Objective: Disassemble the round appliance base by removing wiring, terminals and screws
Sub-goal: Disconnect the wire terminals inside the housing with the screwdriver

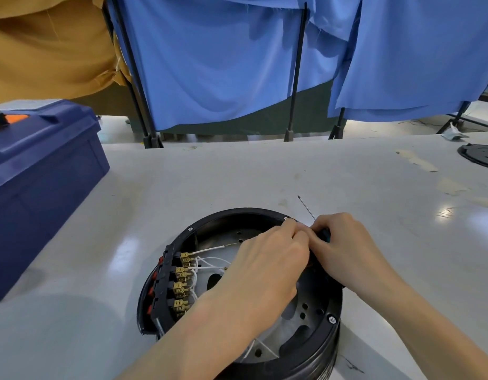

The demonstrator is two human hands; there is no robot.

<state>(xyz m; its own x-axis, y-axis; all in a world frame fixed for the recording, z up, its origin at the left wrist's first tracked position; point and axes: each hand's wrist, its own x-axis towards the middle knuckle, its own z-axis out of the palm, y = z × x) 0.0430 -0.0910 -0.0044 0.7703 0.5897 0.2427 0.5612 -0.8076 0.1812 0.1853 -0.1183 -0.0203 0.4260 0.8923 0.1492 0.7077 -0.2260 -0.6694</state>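
**Freeing the wiring at the far rim**

Head view: the round appliance base (pixel 238 292) sits open on the desk (pixel 264 171), nearest us, with the blue toolbox (pixel 42 182) well off to its left. Our left hand (pixel 267 267) pinches something small at the base's far rim; we cannot tell exactly what its grip encloses. Our right hand (pixel 349 248) meets it there, its grip closed around a screwdriver (pixel 308 209) whose shaft points away from the base. Brass terminals (pixel 182 281) and white wires (pixel 210 264) line the base's left wall. We judge steady, straight pulls best, keeping the screwdriver tip clear of the fingers.
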